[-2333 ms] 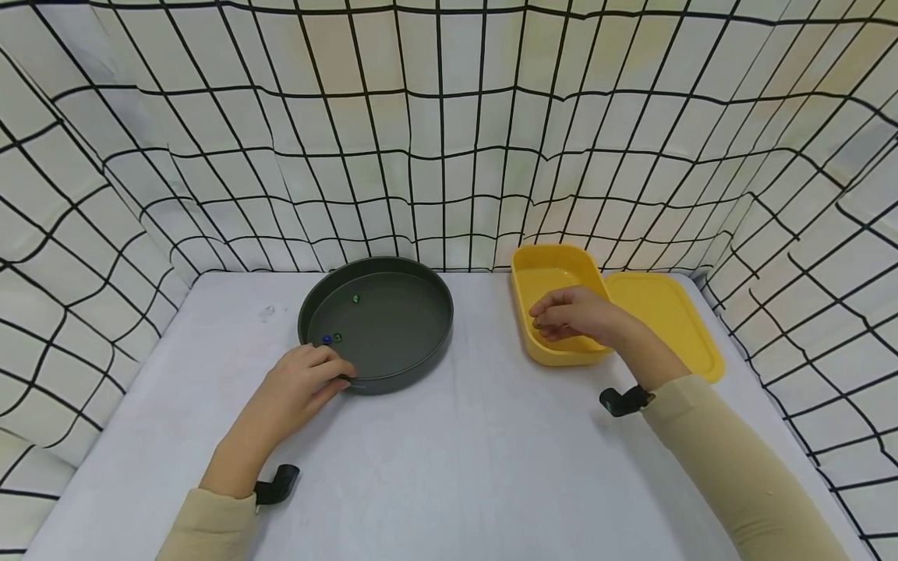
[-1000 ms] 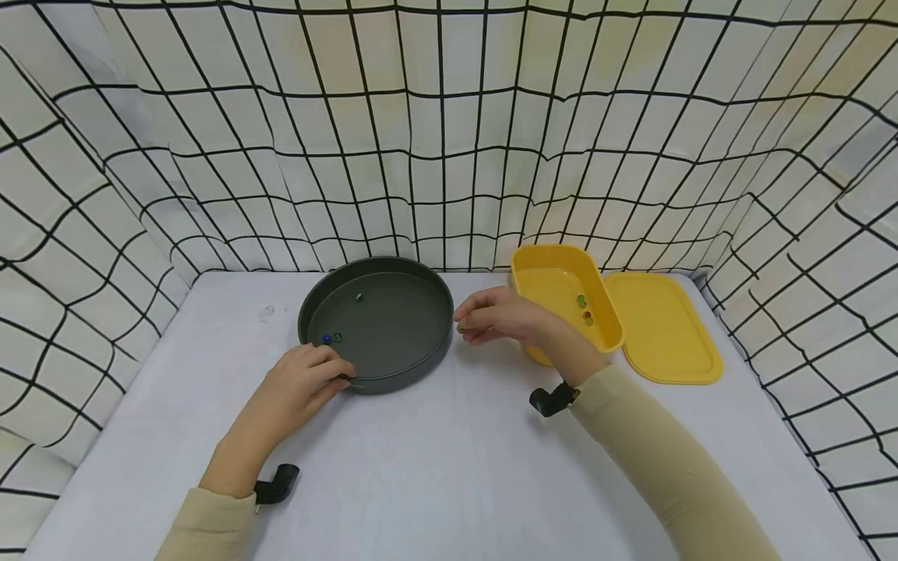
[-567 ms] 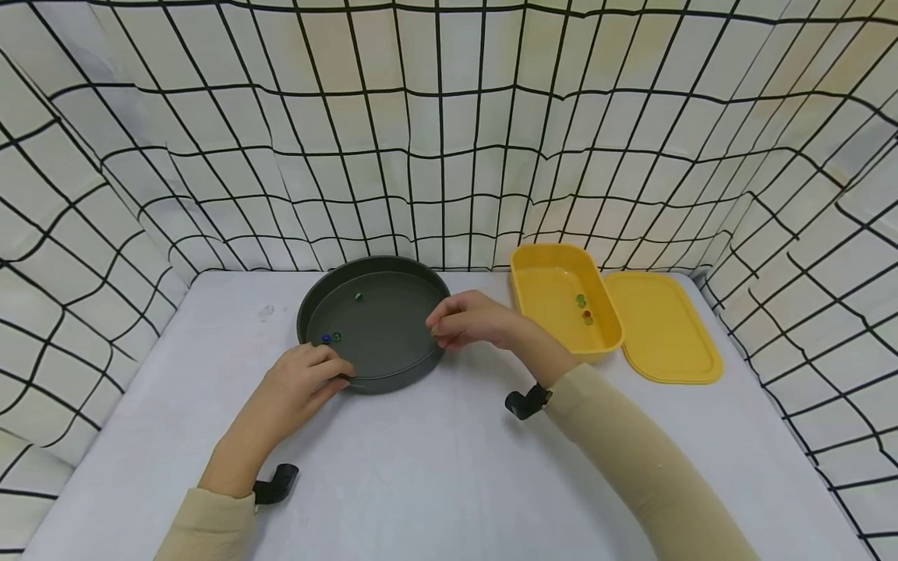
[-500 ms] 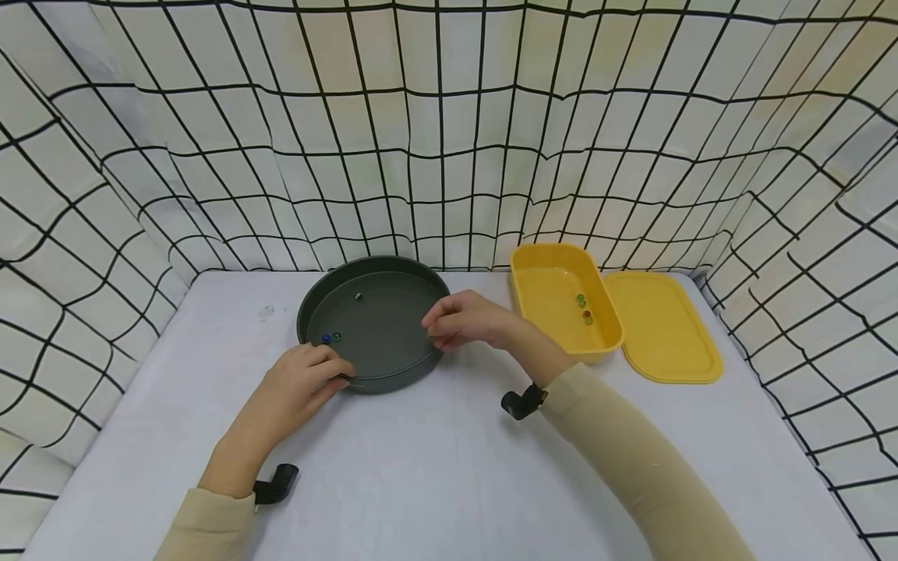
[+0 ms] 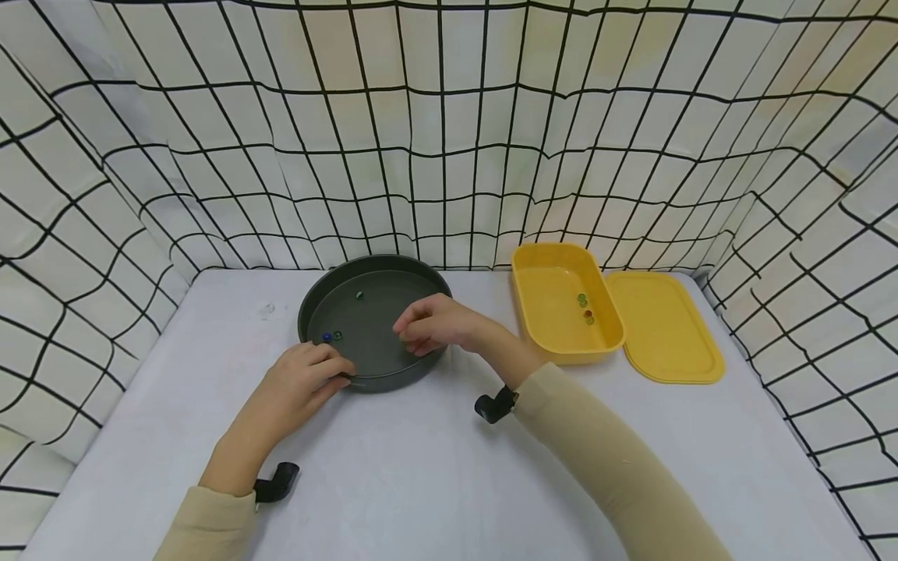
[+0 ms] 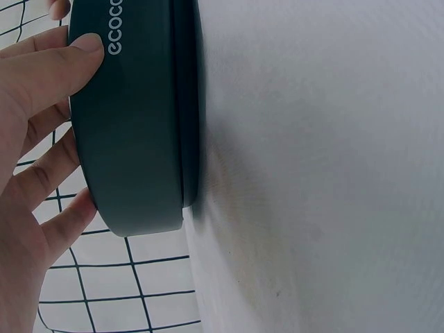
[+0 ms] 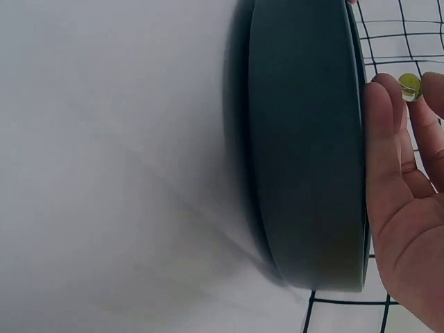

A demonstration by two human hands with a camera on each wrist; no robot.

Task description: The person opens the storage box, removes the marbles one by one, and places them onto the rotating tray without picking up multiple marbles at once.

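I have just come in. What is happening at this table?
A person's left hand holds the rim of a dark, round, shallow dish, while the right hand pinches a clear yellow-green, glass-like marble over it. One blue marble and two green marbles lie in the dish. To the right, a yellow, rounded-rectangular box holds a red marble and some green ones; a flat yellow lid lies beside it.

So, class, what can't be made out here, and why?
- End of the printed word on the dark pan: left wrist view, cut off by top edge.
- Held marble: head view, mostly hidden by the right hand.
- Patterns inside marbles in the yellow box: head view, too small.
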